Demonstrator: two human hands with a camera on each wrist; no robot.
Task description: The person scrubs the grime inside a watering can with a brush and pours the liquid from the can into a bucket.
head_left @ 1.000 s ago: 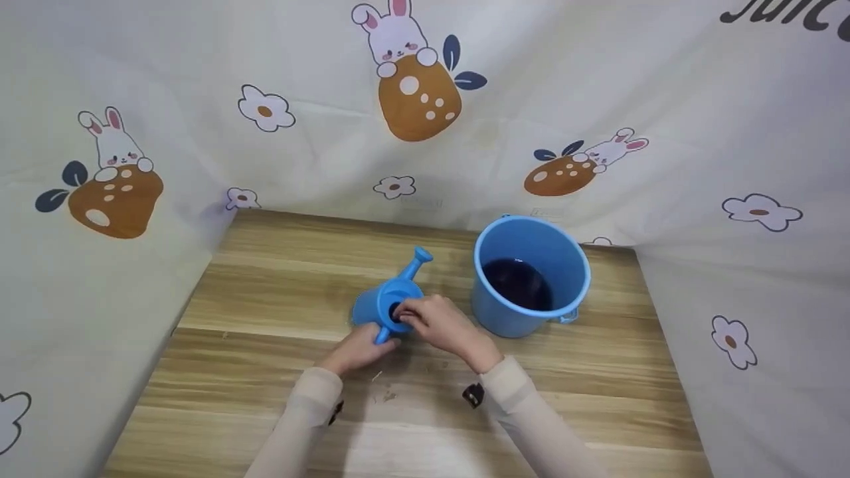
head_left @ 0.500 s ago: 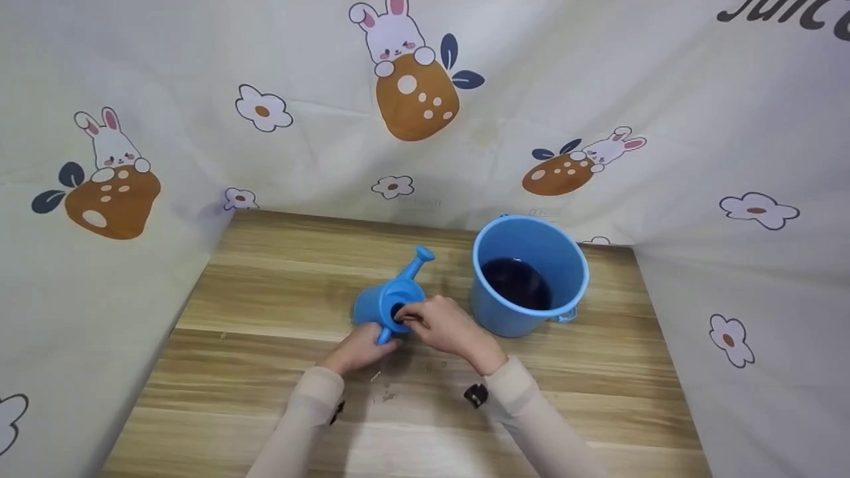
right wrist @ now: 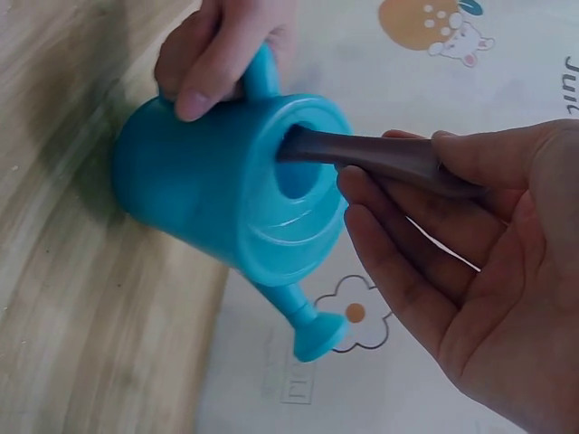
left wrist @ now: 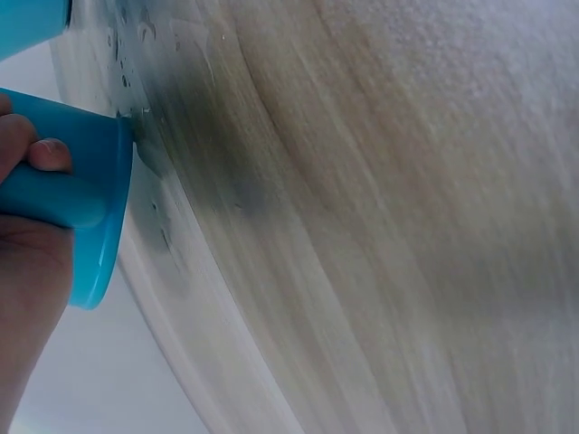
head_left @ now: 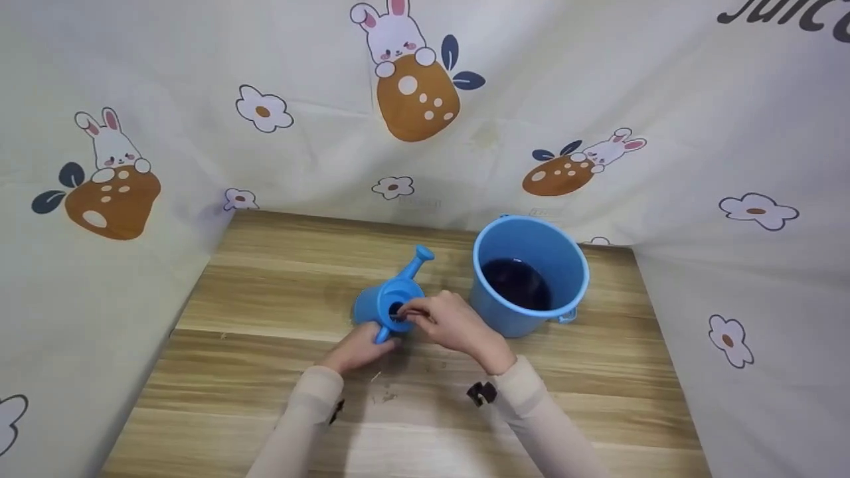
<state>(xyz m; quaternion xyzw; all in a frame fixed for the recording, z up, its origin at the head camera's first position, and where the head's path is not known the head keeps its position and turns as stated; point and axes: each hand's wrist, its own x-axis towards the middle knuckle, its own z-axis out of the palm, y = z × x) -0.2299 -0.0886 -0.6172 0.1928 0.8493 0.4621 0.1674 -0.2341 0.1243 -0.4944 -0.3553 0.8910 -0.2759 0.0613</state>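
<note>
The left hand [head_left: 357, 348] grips a blue plastic watering can [right wrist: 181, 181]; the right hand [right wrist: 516, 289] pinches a smooth dark-brown rod [right wrist: 371, 155]: insertion looks done, work inside unfinished

The place is a small cloth-sided booth; a wood-grain surface [head_left: 265, 292] forms its base, and pale cloth [head_left: 319, 172] hangs beyond the surface's far edge and along its left and right sides, closing it in on three sides; cartoon rabbits [head_left: 396, 40], spotted brown fruit [head_left: 418, 99] and outlined flowers [head_left: 264, 109] are printed beyond the surface, with dark lettering [head_left: 773, 10] high beyond its far right corner; whether home or studio, I cannot tell.
</note>
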